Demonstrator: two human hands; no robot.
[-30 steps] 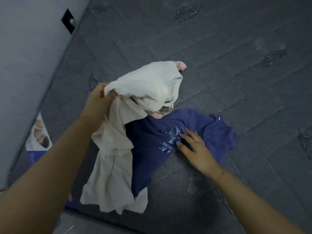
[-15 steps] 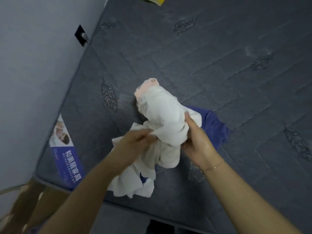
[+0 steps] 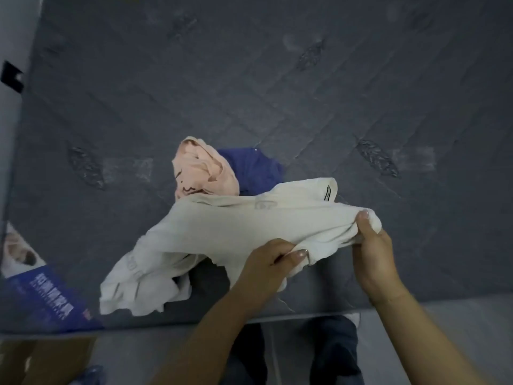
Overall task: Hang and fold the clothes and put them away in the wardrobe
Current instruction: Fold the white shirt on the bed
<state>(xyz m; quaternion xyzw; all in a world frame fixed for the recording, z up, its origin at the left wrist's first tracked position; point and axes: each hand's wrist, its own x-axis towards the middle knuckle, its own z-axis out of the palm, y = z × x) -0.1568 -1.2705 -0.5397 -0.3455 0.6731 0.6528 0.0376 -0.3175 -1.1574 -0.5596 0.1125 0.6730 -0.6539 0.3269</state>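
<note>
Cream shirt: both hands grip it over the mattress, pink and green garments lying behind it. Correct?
Not quite. The head view shows the left hand and right hand gripping the cream shirt, but behind it lie a pink garment and a blue garment, not green.

A bare dark grey quilted mattress [image 3: 305, 93] fills the view, leaf motifs stitched into it; a blue printed label [image 3: 52, 298] sits at its near left corner; pale wall [image 3: 14, 31] runs along the left; light grey floor [image 3: 444, 329] below; dim light.
</note>
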